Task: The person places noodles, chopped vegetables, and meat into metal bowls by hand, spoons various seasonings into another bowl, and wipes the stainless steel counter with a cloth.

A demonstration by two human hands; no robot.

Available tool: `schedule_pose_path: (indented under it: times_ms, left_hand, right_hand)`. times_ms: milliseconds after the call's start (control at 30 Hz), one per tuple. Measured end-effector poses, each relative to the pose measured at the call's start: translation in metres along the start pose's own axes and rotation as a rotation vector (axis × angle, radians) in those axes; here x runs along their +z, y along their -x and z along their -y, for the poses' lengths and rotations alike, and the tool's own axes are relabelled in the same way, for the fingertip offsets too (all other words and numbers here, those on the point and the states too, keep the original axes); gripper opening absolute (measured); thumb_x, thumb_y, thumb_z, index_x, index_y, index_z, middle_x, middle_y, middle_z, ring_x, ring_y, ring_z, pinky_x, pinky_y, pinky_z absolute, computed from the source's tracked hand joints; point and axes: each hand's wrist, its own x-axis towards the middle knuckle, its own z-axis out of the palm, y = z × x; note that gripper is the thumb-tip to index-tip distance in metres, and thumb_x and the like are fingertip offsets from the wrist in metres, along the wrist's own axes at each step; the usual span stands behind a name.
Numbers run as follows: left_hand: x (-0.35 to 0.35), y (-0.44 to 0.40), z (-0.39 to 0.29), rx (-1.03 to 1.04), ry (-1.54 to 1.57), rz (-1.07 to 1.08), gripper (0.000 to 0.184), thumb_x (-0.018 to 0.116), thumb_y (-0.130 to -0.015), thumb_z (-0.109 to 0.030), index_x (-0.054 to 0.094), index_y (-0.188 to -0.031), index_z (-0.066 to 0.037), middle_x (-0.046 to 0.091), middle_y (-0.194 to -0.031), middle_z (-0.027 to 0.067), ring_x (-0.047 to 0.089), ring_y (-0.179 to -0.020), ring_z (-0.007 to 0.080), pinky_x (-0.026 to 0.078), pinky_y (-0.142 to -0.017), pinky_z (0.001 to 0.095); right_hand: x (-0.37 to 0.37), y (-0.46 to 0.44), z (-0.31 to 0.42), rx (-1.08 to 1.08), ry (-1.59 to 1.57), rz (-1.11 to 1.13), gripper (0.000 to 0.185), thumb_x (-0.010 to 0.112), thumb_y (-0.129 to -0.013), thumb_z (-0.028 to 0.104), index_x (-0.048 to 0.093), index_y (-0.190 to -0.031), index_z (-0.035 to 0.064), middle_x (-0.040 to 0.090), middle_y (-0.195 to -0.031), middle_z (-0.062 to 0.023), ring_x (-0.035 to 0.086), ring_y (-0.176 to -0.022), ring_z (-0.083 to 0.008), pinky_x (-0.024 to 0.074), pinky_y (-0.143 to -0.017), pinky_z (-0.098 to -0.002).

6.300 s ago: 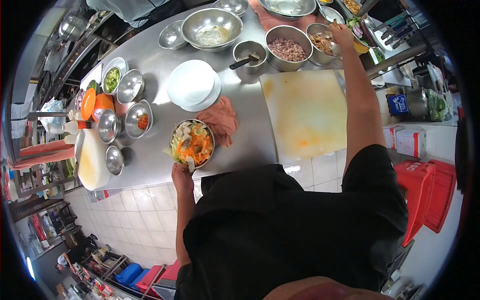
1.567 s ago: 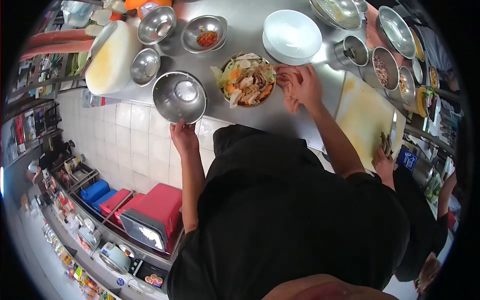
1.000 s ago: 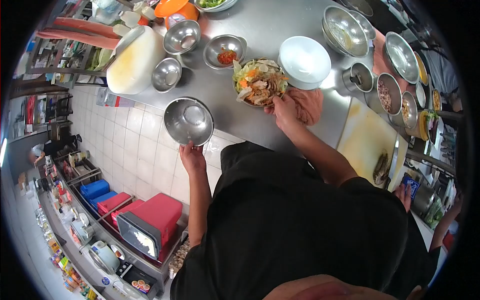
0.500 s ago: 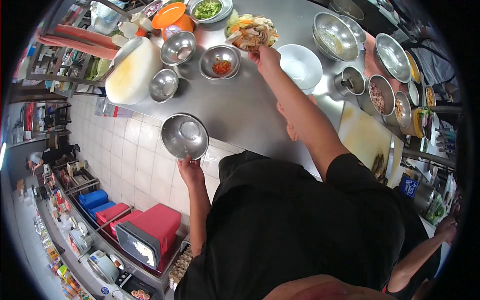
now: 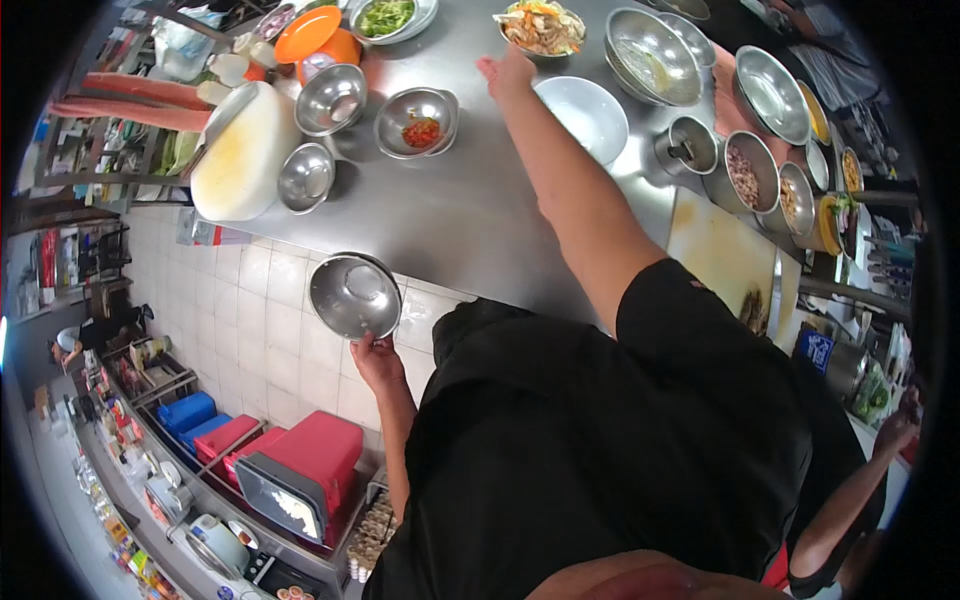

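Observation:
My left hand (image 5: 378,362) grips the rim of an empty-looking metal bowl (image 5: 354,297), held tilted beyond the front edge of the steel table. Far across the table, my right hand (image 5: 508,73) is beside the near edge of a bowl heaped with shredded vegetables and meat (image 5: 541,30). Its fingers are apart and hold nothing that shows. A white bowl (image 5: 582,120) stands just to the right of my right forearm. Left of that arm sits a metal bowl with chopped red pieces (image 5: 417,126).
Metal bowls (image 5: 331,100), a round white board (image 5: 247,155) and a plate of greens (image 5: 390,18) are on the left. A colander (image 5: 654,58), a pot of diced meat (image 5: 742,174) and a cutting board (image 5: 722,250) lie right. A co-worker's arm (image 5: 845,505) shows lower right.
My right hand has carried the filled bowl to the far side of the table and let go of it. My left hand still holds the metal bowl, now slightly lower.

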Motion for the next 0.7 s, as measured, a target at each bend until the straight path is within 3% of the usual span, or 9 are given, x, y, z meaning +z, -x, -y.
schedule_pose_path:
  times_ms: [100, 167, 200, 233, 300, 400, 500, 600, 700]
  left_hand:
    - [0.009, -0.001, -0.002, -0.011, 0.018, -0.036, 0.033, 0.052, -0.084, 0.004, 0.049, -0.115, -0.003, 0.059, -0.111, 0.0102, 0.06, -0.093, 0.0195, 0.052, -0.078, 0.0326]
    - [0.008, -0.004, -0.001, -0.011, 0.01, -0.052, 0.032, 0.052, -0.084, 0.004, 0.049, -0.115, -0.004, 0.059, -0.11, 0.0093, 0.059, -0.091, 0.0186, 0.052, -0.077, 0.0319]
    - [0.006, -0.007, -0.001, -0.008, -0.002, -0.053, 0.032, 0.053, -0.084, 0.004, 0.049, -0.115, -0.004, 0.059, -0.109, 0.0088, 0.059, -0.091, 0.018, 0.052, -0.077, 0.0314]
    - [0.004, -0.012, -0.002, -0.004, -0.014, -0.051, 0.032, 0.053, -0.084, 0.003, 0.049, -0.115, -0.004, 0.059, -0.109, 0.0083, 0.059, -0.09, 0.0175, 0.051, -0.076, 0.0308]
    - [-0.002, -0.02, -0.003, -0.016, -0.035, -0.044, 0.032, 0.054, -0.083, 0.003, 0.05, -0.114, -0.004, 0.06, -0.108, 0.0075, 0.058, -0.088, 0.0165, 0.051, -0.075, 0.0295]
    - [-0.002, -0.028, -0.002, -0.022, -0.051, -0.057, 0.03, 0.054, -0.083, 0.002, 0.05, -0.112, -0.005, 0.06, -0.107, 0.0071, 0.058, -0.086, 0.016, 0.05, -0.072, 0.0282]
    - [-0.003, -0.038, -0.004, -0.03, -0.043, -0.045, 0.029, 0.053, -0.083, 0.003, 0.049, -0.111, -0.003, 0.059, -0.106, 0.009, 0.059, -0.086, 0.018, 0.054, -0.076, 0.0319]
    - [-0.004, -0.037, -0.008, -0.014, -0.027, -0.059, 0.031, 0.052, -0.083, 0.002, 0.049, -0.114, -0.002, 0.059, -0.109, 0.0117, 0.061, -0.091, 0.0214, 0.055, -0.082, 0.0363]
    - [-0.013, -0.038, -0.012, -0.012, -0.017, -0.058, 0.033, 0.051, -0.084, 0.001, 0.048, -0.117, 0.0, 0.058, -0.114, 0.0142, 0.061, -0.1, 0.0259, 0.054, -0.087, 0.0404]
  right_hand:
    - [-0.024, 0.086, 0.015, -0.13, 0.335, 0.274, 0.013, 0.056, -0.094, 0.011, 0.055, -0.098, -0.0008, 0.058, -0.077, -0.0094, 0.06, -0.062, -0.0185, 0.0538, -0.06, -0.0301]
    - [-0.083, 0.134, 0.018, -0.451, 0.629, 0.596, 0.013, 0.058, -0.094, 0.014, 0.058, -0.094, 0.0009, 0.059, -0.075, -0.0049, 0.058, -0.067, -0.0138, 0.0507, -0.063, -0.0277]
    - [-0.124, 0.141, 0.018, -0.575, 0.898, 0.651, 0.013, 0.06, -0.093, 0.015, 0.06, -0.095, 0.0024, 0.061, -0.078, -0.0047, 0.057, -0.072, -0.0103, 0.0482, -0.064, -0.026]
    - [-0.136, 0.188, 0.043, -0.838, 1.11, 0.67, 0.006, 0.061, -0.088, 0.005, 0.062, -0.093, 0.0029, 0.062, -0.08, -0.0058, 0.06, -0.073, -0.0149, 0.0497, -0.068, -0.0294]
    - [-0.187, 0.211, 0.074, -1.097, 1.303, 0.891, 0.016, 0.061, -0.083, -0.001, 0.064, -0.098, 0.0002, 0.064, -0.09, -0.008, 0.062, -0.088, -0.0253, 0.048, -0.086, -0.0385]
    - [-0.196, 0.235, 0.128, -1.159, 1.595, 0.86, 0.032, 0.062, -0.074, -0.002, 0.063, -0.106, 0.0003, 0.06, -0.11, -0.0136, 0.055, -0.107, -0.0347, 0.0367, -0.101, -0.0517]
    - [-0.218, 0.213, 0.123, -1.151, 1.547, 0.727, 0.043, 0.066, -0.073, 0.003, 0.06, -0.115, 0.0018, 0.05, -0.127, -0.0176, 0.045, -0.12, -0.0378, 0.0256, -0.107, -0.0586]
    - [-0.241, 0.208, 0.088, -1.095, 1.729, 0.768, 0.05, 0.069, -0.072, 0.008, 0.057, -0.121, 0.0021, 0.044, -0.131, -0.0205, 0.042, -0.122, -0.0409, 0.0251, -0.108, -0.058]
    - [-0.24, 0.215, 0.04, -1.08, 1.647, 0.895, 0.045, 0.068, -0.073, 0.009, 0.059, -0.117, 0.0037, 0.046, -0.132, -0.0169, 0.045, -0.118, -0.0394, 0.0267, -0.107, -0.055]
